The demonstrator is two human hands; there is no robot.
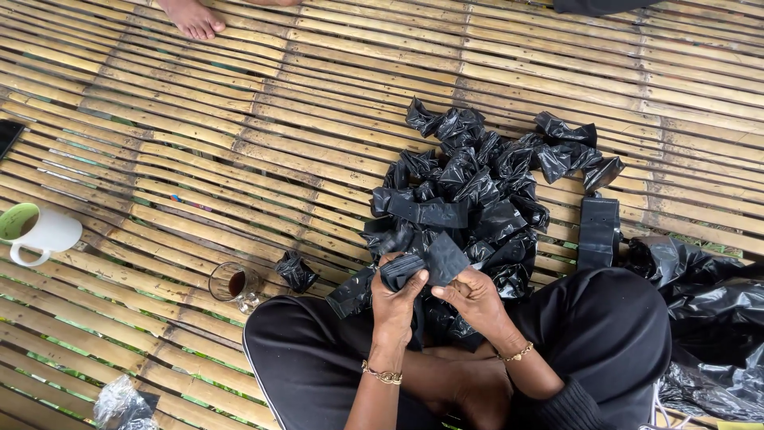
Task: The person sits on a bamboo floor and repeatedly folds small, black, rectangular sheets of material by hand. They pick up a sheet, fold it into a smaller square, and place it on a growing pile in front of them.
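Observation:
I sit cross-legged on a bamboo slat floor (239, 119). My left hand (394, 299) and my right hand (473, 296) both grip one small black plastic bag (426, 261) just above my lap, fingers pinching its edges. Right beyond my hands lies a heap of several crumpled black plastic bags (477, 179). A flat stack of folded black bags (598, 231) lies to the right of the heap. One loose crumpled black bag (296, 272) sits on the floor to the left of my hands.
A glass with a dark drink (233, 284) stands near my left knee. A white mug with a green inside (40, 231) is at the far left. A large black plastic sheet (708, 318) bunches at right. Another person's bare foot (191, 17) shows at the top.

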